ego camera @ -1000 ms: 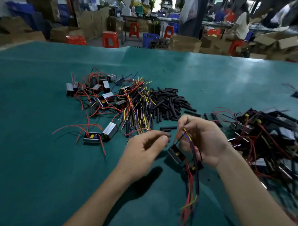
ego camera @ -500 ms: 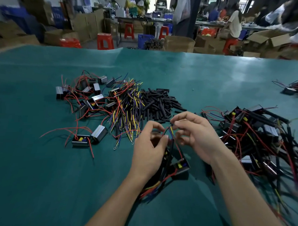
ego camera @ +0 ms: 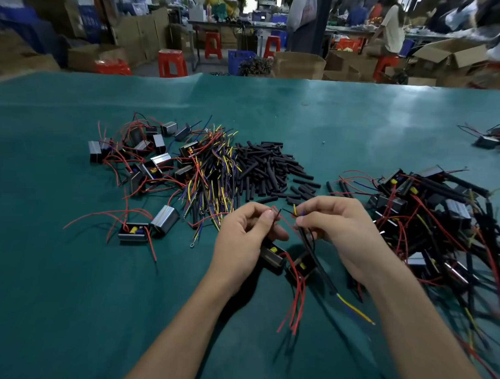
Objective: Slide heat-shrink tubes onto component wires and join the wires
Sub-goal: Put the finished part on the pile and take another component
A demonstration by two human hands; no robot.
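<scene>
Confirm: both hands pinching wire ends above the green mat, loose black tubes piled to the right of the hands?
Not quite. The head view shows the pile of black tubes lying beyond the hands, toward the table's far edge, not right of them. The left hand and right hand do pinch wire ends above the green mat.

We see worktop (ego camera: 346, 122): teal sheet, faint sheen | tubes (ego camera: 267, 170) at 12 o'clock: matt black | component casings (ego camera: 165, 220) at 9 o'clock: shiny metal
</scene>
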